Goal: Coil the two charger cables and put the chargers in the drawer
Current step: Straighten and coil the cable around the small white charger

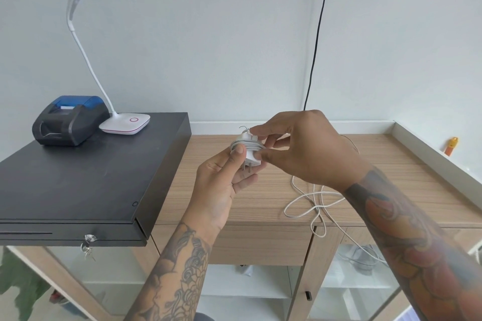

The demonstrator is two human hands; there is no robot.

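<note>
A white charger [251,156] with its cable wound round its body is held above the wooden counter, prongs pointing down. My left hand [224,180] grips it from below, thumb pressed on the coil. My right hand [300,148] pinches the top of the charger and the cable's end. A second white cable [314,206] lies in loose loops on the counter [234,203] under my right forearm and trails over the front edge. Its charger is hidden. A closed wooden drawer [260,245] sits under the counter's front edge.
A black cash drawer box [78,180] with keys in its lock stands on the left, carrying a receipt printer [69,120] and a white desk lamp [125,122]. A black cord [317,34] hangs down the wall. An orange lighter [452,145] lies far right. Glass cabinet doors are below.
</note>
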